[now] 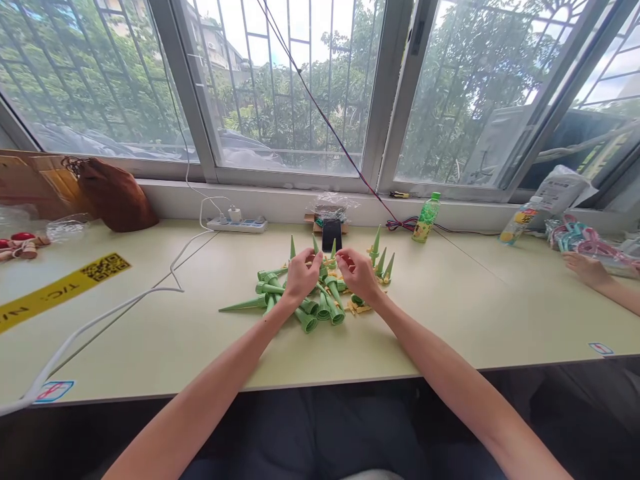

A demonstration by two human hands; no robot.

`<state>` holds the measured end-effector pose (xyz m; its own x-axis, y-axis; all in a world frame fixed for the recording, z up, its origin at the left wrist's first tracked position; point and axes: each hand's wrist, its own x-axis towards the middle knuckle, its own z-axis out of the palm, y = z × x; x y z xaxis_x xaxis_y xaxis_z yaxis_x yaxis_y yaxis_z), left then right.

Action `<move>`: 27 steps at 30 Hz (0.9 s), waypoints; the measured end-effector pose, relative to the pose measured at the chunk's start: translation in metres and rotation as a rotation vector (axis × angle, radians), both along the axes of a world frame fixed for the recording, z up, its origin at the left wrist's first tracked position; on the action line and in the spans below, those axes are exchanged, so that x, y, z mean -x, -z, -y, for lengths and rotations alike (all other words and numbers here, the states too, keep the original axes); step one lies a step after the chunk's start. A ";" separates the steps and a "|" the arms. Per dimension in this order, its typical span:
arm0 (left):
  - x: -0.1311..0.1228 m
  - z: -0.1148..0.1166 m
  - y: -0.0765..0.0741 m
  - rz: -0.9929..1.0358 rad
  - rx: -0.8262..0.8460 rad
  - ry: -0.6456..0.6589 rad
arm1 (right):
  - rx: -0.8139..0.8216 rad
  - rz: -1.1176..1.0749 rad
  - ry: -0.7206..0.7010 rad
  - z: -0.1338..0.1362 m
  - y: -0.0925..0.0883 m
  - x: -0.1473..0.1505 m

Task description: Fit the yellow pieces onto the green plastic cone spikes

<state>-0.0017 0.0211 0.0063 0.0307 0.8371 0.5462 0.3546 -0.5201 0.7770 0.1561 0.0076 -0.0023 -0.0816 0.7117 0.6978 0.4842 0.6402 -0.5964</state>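
Observation:
My left hand (303, 275) is closed above a pile of green plastic cones, its thumb and fingers pressed together. Close by on the right, my right hand (359, 272) is also pinched shut. Whatever either hand holds is too small or hidden to make out. Hollow green cone spikes (309, 322) lie heaped under and in front of my left hand, several with their wide round mouths facing me. Small yellow plastic pieces (356, 308) lie below my right hand. Several green spikes (375, 245) stand point up beside and behind the hands, some with yellow parts at their base.
Behind the pile are a dark phone (331, 235) and a small cardboard box. A power strip (237, 225) with a white cable sits left; a green bottle (427, 219) stands right. At far right, another person's hand (583, 267) is near bagged items. A brown pouch (115, 193) is far left.

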 end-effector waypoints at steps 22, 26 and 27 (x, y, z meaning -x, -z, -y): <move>-0.001 0.001 -0.002 0.118 0.050 0.126 | 0.033 0.046 -0.114 -0.001 0.004 0.001; -0.001 0.003 -0.004 0.131 0.072 0.130 | 0.046 0.042 -0.120 -0.001 0.004 0.001; -0.001 0.004 -0.004 0.142 0.095 0.134 | 0.051 0.039 -0.121 -0.001 0.004 0.001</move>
